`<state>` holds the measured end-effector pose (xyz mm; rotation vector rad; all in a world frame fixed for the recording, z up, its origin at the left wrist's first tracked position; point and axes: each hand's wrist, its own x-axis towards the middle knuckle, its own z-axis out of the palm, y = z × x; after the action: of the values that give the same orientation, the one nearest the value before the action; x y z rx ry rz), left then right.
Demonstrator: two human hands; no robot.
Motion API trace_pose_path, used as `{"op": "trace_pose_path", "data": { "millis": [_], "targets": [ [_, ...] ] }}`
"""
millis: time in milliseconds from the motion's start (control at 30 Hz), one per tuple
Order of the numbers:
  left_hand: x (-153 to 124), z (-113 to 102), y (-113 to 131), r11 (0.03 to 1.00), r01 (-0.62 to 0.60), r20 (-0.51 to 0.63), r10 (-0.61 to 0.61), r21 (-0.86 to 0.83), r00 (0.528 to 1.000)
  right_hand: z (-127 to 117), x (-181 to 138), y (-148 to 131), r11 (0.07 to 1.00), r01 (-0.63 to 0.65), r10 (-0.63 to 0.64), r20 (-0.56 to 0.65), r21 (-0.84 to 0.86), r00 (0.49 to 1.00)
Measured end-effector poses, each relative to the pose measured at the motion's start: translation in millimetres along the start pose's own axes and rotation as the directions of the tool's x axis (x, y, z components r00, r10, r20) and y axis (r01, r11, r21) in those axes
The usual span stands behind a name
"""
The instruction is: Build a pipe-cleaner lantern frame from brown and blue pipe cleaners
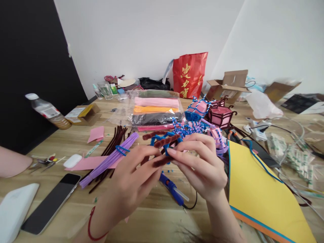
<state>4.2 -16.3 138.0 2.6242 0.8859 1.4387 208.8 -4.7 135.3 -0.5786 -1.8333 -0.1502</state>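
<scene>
Between my two hands is a small frame of bent brown and blue pipe cleaners [167, 140], held up above the table. My left hand [131, 179], a red string at its wrist, pinches the frame's left and lower side. The thumb and fingers of my right hand [202, 165] close on its right side. My fingers hide part of the frame. Below it lies a blue hot glue gun [173, 190] with a clear glue stick in it. Purple pipe cleaners [111, 158] lie in a bundle left of my left hand, over loose brown pipe cleaners [117, 135].
Pink lanterns with brown frames [220, 116] and blue-and-white ones [197, 108] stand behind my right hand. Yellow sheets [263, 189] lie at right. A phone [52, 202] and a bottle [49, 111] are at left. Bagged pipe cleaners [157, 109] and a red bag [189, 76] are behind.
</scene>
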Motion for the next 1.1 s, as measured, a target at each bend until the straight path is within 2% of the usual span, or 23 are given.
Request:
{"op": "trace_pose_path", "data": {
  "millis": [233,367,467,533,667,967,1100],
  "targets": [
    [2,-6,1,1.0,-0.024,0.069,0.024,0.0,0.997,-4,3,-1,1.0,0.012,-0.012,0.031,0.013,0.999],
    [6,-7,4,0.999,0.007,0.074,-0.005,-0.034,0.997,0,1,1,0.972,-0.131,0.138,-0.019,0.196,0.99],
    [6,-7,5,0.999,-0.003,0.094,0.007,-0.041,0.996,1,-3,7,0.945,-0.214,0.242,-0.088,0.248,0.966],
    [6,-7,5,0.999,-0.012,0.105,0.016,-0.038,0.994,1,-4,10,0.933,-0.245,0.267,-0.048,0.265,0.963],
    [6,-5,4,0.997,-0.022,0.118,0.031,-0.076,0.992,1,-3,14,0.885,-0.289,0.282,0.076,0.364,0.957],
    [8,-4,8,0.997,0.001,0.062,0.004,-0.082,0.998,-2,-3,16,0.837,-0.295,0.288,0.087,0.461,0.953],
    [8,-7,7,0.997,-0.052,0.064,0.055,-0.049,0.996,-3,-2,14,0.847,-0.273,0.271,0.072,0.455,0.96]
  ]
}}
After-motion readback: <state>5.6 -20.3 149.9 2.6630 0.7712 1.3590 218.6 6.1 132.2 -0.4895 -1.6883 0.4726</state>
